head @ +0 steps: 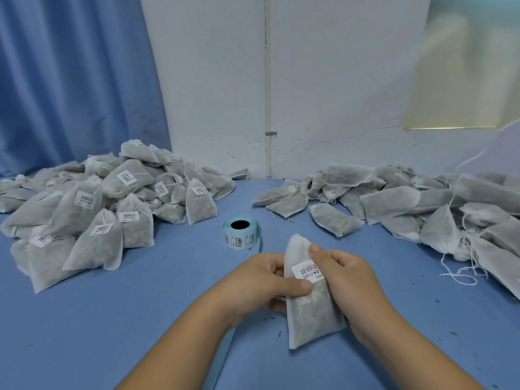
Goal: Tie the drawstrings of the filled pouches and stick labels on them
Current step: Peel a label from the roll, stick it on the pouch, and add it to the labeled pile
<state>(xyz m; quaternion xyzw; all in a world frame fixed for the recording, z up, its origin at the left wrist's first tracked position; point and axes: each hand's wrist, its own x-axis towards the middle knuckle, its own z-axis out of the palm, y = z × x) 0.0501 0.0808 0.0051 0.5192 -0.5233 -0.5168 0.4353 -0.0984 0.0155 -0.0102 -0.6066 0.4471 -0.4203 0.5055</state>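
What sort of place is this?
Probably a small packing workroom. On the blue table lie a heap of labelled pouches at the left and a heap of unlabelled pouches at the right, with a roll of barcode labels between them. The left hand and right hand hold one labelled pouch.

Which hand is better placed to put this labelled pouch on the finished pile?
Probably the left hand: it grips the pouch, and the labelled pile lies on its side.
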